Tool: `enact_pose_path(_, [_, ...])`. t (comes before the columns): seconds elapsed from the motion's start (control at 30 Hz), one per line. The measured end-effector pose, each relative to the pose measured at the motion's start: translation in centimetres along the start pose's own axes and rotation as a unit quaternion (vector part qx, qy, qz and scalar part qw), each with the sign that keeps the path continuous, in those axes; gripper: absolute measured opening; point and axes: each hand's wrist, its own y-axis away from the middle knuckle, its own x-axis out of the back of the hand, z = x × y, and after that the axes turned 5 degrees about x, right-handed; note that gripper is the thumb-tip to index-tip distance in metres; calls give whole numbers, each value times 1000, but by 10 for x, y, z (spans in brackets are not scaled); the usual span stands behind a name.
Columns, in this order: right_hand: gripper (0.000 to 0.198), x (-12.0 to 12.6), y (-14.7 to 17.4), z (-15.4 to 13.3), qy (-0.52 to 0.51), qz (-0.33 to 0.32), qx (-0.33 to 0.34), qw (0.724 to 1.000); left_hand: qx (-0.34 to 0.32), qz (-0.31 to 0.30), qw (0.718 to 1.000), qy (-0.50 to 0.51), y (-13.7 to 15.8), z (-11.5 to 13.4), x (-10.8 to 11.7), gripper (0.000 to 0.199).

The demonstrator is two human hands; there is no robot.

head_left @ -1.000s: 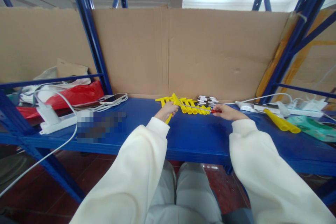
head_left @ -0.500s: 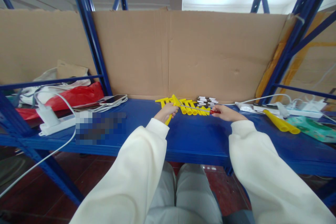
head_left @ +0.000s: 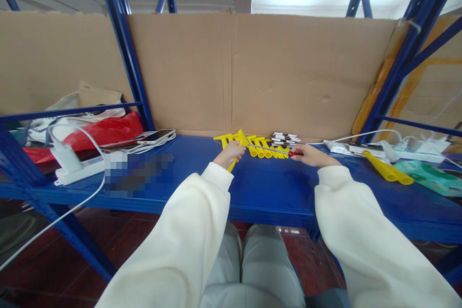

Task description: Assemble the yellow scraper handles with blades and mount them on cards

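Observation:
My left hand (head_left: 227, 155) is closed around a yellow T-shaped plastic handle (head_left: 241, 135), holding it slanted above the blue shelf. My right hand (head_left: 308, 155) grips the red handle of a screwdriver (head_left: 267, 147). Its long metal shaft points left, and the tip reaches the head of the yellow piece; whether it sits in a screw is too small to tell. Behind the screwdriver lies a row of similar yellow T-shaped handles (head_left: 266, 153), partly covered by my left hand and the shaft. A stack of black-and-white strips (head_left: 284, 137) is just beyond them, near my right hand.
A cardboard sheet (head_left: 288, 72) stands along the back of the blue shelf (head_left: 270, 187). To the left are a power strip (head_left: 86, 169), a phone (head_left: 157, 136) and a red bag (head_left: 104, 132). On the right lie yellow tubes (head_left: 386, 169) and a green packet (head_left: 429, 175).

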Motion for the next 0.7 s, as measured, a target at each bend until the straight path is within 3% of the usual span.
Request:
enact_pose_path(0.27, [25, -4, -1, -9, -25, -51, 8, 998, -6, 29, 999, -27, -3, -1, 0, 12])
enact_pose_path(0.5, [27, -17, -5, -9, -7, 23, -36, 999, -1, 33, 999, -20, 0, 1, 1, 10])
enact_pose_path(0.7, [33, -9, 0, -16, -32, -49, -10, 998, -1, 40, 999, -35, -2, 1, 2, 7])
